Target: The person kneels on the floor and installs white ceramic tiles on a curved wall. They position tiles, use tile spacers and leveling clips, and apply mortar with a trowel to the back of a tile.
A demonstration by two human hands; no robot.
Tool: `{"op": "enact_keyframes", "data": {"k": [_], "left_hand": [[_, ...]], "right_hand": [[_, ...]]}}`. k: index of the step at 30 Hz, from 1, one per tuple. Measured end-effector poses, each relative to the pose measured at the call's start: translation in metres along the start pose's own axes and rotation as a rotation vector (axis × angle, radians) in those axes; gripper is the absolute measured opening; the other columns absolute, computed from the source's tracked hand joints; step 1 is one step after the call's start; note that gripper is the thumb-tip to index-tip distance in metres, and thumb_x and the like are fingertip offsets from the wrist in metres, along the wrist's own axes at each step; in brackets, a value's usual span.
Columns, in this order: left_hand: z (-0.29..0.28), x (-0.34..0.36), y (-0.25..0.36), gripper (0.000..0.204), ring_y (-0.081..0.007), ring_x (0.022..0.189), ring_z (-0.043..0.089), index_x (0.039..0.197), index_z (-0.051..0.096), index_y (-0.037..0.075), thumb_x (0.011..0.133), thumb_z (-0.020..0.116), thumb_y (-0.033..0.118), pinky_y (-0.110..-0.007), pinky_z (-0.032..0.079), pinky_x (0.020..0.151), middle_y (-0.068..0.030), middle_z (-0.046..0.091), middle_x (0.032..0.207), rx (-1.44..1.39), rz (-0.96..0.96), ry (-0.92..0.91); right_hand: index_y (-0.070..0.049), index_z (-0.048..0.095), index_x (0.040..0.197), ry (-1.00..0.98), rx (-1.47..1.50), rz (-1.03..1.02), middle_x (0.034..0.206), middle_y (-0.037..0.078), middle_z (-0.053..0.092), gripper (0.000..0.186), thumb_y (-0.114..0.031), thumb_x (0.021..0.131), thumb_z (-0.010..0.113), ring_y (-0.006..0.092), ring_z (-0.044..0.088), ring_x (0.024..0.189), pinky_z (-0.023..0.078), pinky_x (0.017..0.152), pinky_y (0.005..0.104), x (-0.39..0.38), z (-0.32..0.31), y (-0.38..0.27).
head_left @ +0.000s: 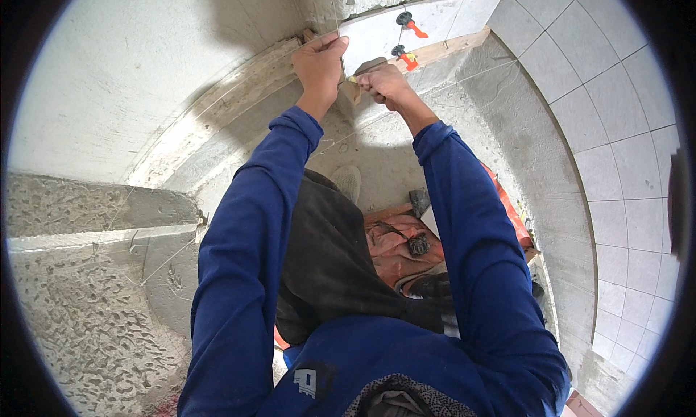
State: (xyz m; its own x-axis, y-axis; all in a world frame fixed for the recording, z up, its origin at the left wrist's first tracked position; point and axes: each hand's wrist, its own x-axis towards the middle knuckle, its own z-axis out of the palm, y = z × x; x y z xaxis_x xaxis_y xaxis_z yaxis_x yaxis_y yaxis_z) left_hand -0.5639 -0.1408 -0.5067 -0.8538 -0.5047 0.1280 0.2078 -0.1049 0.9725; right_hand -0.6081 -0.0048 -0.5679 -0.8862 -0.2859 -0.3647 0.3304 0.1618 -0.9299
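My left hand (320, 66) is at the left edge of a white wall tile (370, 40), its thumb and fingers drawn together there. Whether they pinch the tile edge or the thin string (336, 11) beside it cannot be made out. Just below the tile's lower left corner, my right hand (387, 85) is closed in a fist around something small. A yellowish bit (353, 78) shows by its fingertips; the rest is hidden. To the right, two tile-levelling clips with black caps and red tails, an upper one (410, 23) and a lower one (403, 56), sit along a tile joint.
A wooden strip (453, 47) runs beneath the tile row. Tiled wall (609, 120) curves down the right side. Rough concrete (80, 301) lies at the left. Below my arms are an orange sheet (395, 247), a dark round object (417, 244) and a shoe (424, 285).
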Motion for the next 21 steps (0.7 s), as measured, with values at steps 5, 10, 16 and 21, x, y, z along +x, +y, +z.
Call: {"op": "enact_keyframes", "data": {"k": [5,10,16,21], "left_hand": [[0.001,0.000,0.001,0.022,-0.0109,0.070,0.061,0.096,0.072,-0.006,0.078,0.077,0.005,-0.024,0.048,0.066,-0.0074,0.070,0.084,-0.004,-0.025,0.007],[0.001,0.000,0.000,0.022,-0.0110,0.071,0.061,0.095,0.071,-0.007,0.077,0.077,0.005,-0.024,0.048,0.066,-0.0077,0.070,0.084,-0.004,-0.015,0.011],[0.001,0.001,-0.001,0.022,-0.0111,0.072,0.062,0.095,0.072,-0.006,0.077,0.077,0.004,-0.023,0.049,0.067,-0.0081,0.071,0.084,0.011,-0.020,0.023],[0.001,0.001,-0.002,0.021,-0.0107,0.072,0.062,0.095,0.072,-0.006,0.077,0.077,0.004,-0.023,0.049,0.067,-0.0080,0.071,0.084,-0.019,0.005,0.007]], "right_hand": [[0.002,0.064,0.072,-0.075,0.032,0.011,0.063,0.006,0.055,0.013,-0.008,0.081,0.066,0.0117,0.044,0.044,0.029,0.037,0.0300,-0.004,-0.002,-0.005],[0.001,0.063,0.072,-0.053,0.065,-0.017,0.062,0.005,0.054,0.012,-0.007,0.081,0.065,0.0116,0.043,0.043,0.028,0.037,0.0300,-0.004,0.002,-0.003],[0.001,0.063,0.066,0.026,0.084,-0.033,0.059,0.008,0.056,0.016,-0.011,0.077,0.068,0.0150,0.048,0.043,0.034,0.038,0.0323,0.004,0.009,0.008],[0.000,0.060,0.068,0.198,0.023,-0.099,0.056,0.001,0.049,0.013,-0.004,0.079,0.065,0.0078,0.037,0.039,0.024,0.035,0.0262,0.005,0.022,0.015]]}}
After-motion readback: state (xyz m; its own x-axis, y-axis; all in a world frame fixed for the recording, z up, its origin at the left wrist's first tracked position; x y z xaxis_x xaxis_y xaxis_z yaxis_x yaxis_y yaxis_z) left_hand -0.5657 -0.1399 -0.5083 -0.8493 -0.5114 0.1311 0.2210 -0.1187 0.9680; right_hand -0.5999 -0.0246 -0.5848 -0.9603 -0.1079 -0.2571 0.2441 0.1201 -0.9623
